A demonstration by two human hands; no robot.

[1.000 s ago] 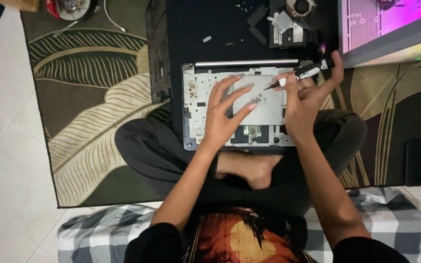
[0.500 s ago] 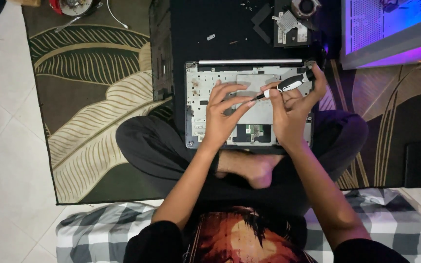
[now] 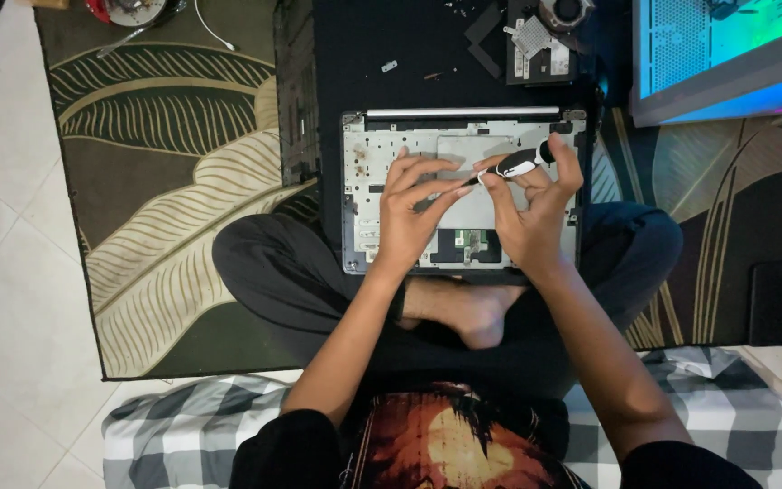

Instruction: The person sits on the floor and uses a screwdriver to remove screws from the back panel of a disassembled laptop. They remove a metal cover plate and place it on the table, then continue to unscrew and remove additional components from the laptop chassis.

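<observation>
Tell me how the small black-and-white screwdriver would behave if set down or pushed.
The black-and-white screwdriver, pinched in the right hand, looks stiff and light. Its rounded handle would probably roll on the grey laptop chassis. The left hand steadies its thin tip, which likely slips easily.

The floor (image 3: 2, 299) is of pale tiles and shows at 9 o'clock and along the left edge. On it lies a dark green rug (image 3: 165, 181) with a big pattern of cream and gold leaves, which fills the middle from 10 o'clock to 3 o'clock. At 6 o'clock there is a cushion (image 3: 192, 426) with black and white checks, and at 1 o'clock a white case (image 3: 726, 54) glows with blue and pink light.
</observation>
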